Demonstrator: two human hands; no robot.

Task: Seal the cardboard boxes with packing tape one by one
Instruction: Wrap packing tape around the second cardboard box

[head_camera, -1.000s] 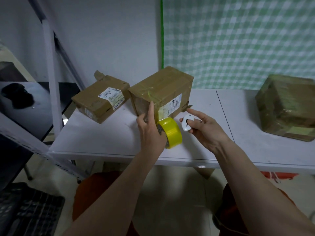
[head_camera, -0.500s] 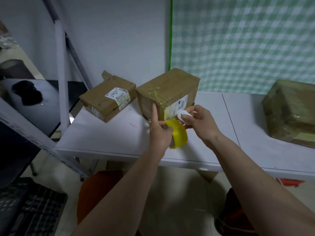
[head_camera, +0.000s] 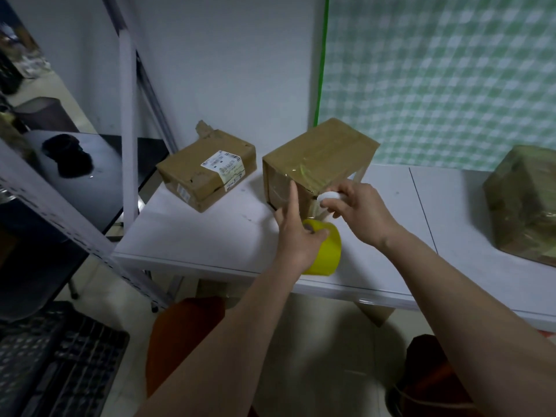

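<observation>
A yellow tape roll [head_camera: 326, 251] is held over the table's front edge, its strip stuck to the middle taped box [head_camera: 316, 164].

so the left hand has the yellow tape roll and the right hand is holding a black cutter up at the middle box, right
Not quite: the cutter in the right hand is white, not black, as the head view shows. The rest holds: the left hand grips the yellow tape roll, and the right hand holds the cutter at the near edge of the middle box.
</observation>
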